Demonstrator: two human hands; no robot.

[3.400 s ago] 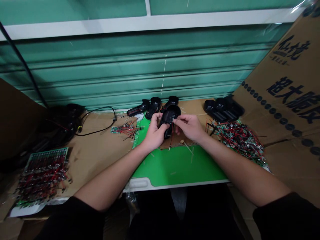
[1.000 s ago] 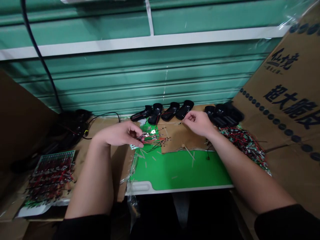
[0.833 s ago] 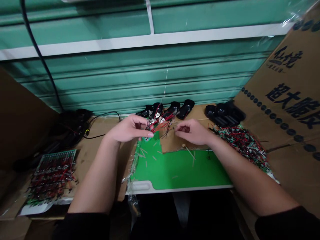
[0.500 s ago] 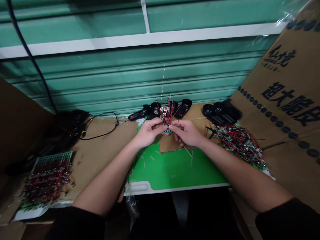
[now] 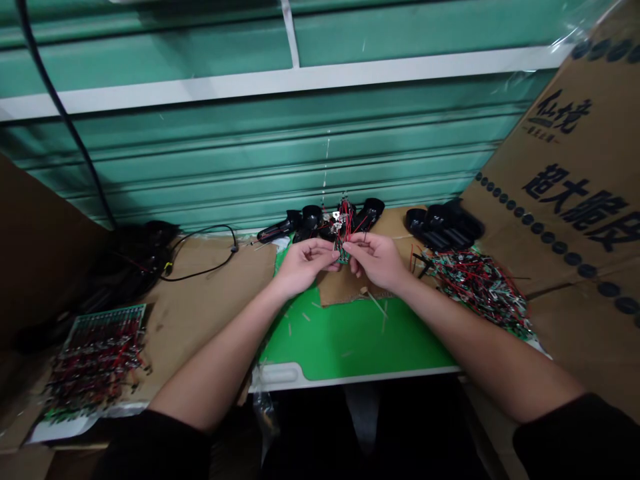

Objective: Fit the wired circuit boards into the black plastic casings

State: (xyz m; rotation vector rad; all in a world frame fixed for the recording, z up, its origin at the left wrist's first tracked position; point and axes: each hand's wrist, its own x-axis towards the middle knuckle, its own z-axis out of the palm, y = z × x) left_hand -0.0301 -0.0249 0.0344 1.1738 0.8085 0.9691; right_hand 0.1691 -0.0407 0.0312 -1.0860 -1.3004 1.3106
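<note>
A small green circuit board with a bunch of red and black wires (image 5: pixel 341 243) stands upright between my hands, its wires sticking up. My left hand (image 5: pixel 306 265) pinches it from the left, and my right hand (image 5: pixel 374 259) grips it from the right. Behind the bunch, a row of black plastic housings (image 5: pixel 310 223) lies on the cardboard, partly hidden by the wires. The hands are raised just above a green cutting mat (image 5: pixel 350 340).
A heap of wired boards (image 5: pixel 477 287) lies at the right, below a group of black housings (image 5: pixel 443 223). At the left are a wired board panel (image 5: pixel 95 363) and a black cable (image 5: pixel 200 252). Ribbed green wall and printed cardboard stand behind.
The black housing held earlier has left my hands. The wired board has moved from my left hand to between both hands, and it now stands more upright, with the wires pointing up.
</note>
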